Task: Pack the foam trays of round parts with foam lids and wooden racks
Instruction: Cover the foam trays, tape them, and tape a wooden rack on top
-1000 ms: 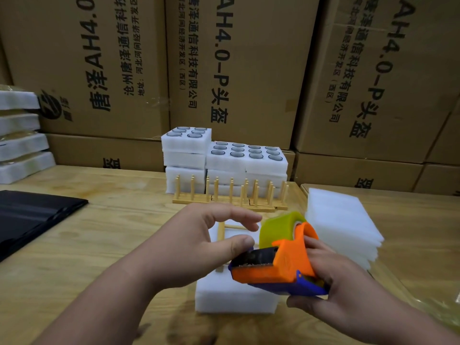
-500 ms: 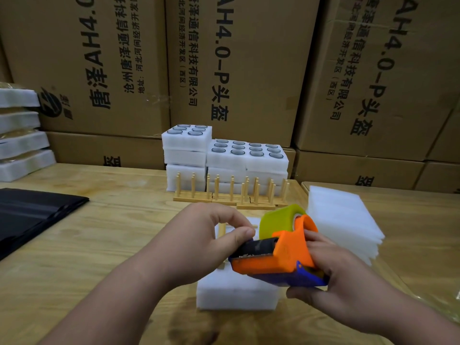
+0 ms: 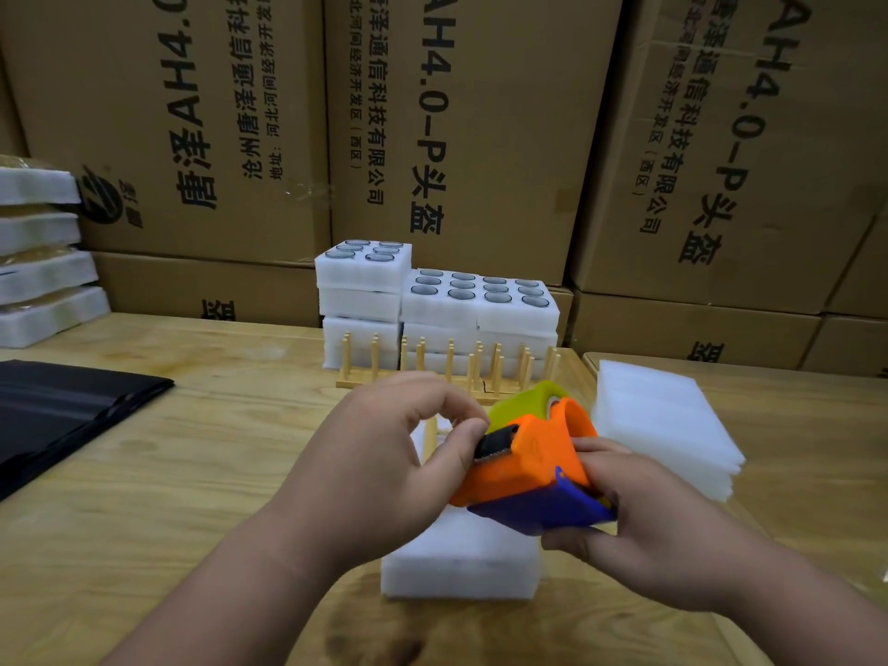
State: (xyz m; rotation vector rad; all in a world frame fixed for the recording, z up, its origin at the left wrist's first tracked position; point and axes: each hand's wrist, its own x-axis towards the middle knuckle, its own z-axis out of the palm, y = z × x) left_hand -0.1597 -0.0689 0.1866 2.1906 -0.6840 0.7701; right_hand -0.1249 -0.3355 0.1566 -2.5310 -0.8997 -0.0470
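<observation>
My right hand (image 3: 644,531) grips an orange, blue and yellow-green tape dispenser (image 3: 533,468) above a white foam package (image 3: 456,564) on the wooden table (image 3: 192,497). A wooden rack (image 3: 430,437) lies on that package, mostly hidden by my hands. My left hand (image 3: 389,468) pinches at the dispenser's black toothed front edge with thumb and forefinger. Behind stand stacked foam trays of round parts (image 3: 480,295), with wooden peg racks (image 3: 447,372) in front of them. A stack of flat foam lids (image 3: 663,425) lies to the right.
Large cardboard boxes (image 3: 480,137) wall off the back. Wrapped foam packages (image 3: 38,262) are stacked at the far left, and a black sheet (image 3: 62,411) lies on the table's left side.
My left hand's fingers closed from spread apart to a pinch on the dispenser's front edge. The dispenser tilted slightly upward in my right hand.
</observation>
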